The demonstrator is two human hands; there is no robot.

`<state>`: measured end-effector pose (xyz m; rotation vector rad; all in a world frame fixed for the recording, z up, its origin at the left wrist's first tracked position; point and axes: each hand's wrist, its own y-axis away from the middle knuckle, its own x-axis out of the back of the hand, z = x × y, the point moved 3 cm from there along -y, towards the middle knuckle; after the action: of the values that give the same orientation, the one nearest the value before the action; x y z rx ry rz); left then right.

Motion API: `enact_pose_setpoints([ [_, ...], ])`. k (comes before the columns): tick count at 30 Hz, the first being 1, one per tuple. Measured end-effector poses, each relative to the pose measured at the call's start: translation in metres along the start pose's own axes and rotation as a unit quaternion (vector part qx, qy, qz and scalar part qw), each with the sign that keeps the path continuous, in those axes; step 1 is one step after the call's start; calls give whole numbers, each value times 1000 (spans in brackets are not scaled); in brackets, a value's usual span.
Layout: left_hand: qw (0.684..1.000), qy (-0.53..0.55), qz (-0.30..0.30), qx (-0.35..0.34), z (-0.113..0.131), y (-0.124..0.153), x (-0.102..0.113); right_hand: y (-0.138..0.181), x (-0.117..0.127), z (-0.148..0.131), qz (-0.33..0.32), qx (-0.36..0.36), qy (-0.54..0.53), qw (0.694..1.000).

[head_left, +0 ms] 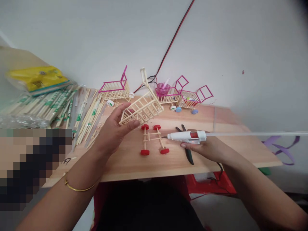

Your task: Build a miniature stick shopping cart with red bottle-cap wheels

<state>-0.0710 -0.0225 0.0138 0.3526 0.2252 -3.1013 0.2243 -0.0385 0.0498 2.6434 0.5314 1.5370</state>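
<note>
My left hand (117,125) grips a small cart basket (141,110) made of pale wooden sticks, tilted above the table, its handle frame pointing up. In my right hand (204,146) is a white glue gun (190,136), a clear glue stick running out of its back to the right. Its nozzle points left, close to a stick wheel frame (152,138) with red round wheels lying on the table; whether the tip touches the frame I cannot tell. Partly under the glue gun and my right hand lies a black-handled tool (189,156).
Along the wall stand finished-looking stick carts with pink trim, one at left (114,91) and two at right, near a pink cup (163,89). Packaged chopsticks (55,107) and a yellow bag (40,77) fill the left side. A red stool (211,184) is below the table edge (144,175).
</note>
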Motion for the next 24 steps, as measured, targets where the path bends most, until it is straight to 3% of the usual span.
enact_pose_setpoints([
  [7, 1000, -6, -4, 18, -1, 0, -1, -3, -3, -6, -4, 24, -12, 1000],
  [24, 1000, -14, -9, 13, -1, 0, -1, -9, -4, -2, 22, 8, -13, 1000],
])
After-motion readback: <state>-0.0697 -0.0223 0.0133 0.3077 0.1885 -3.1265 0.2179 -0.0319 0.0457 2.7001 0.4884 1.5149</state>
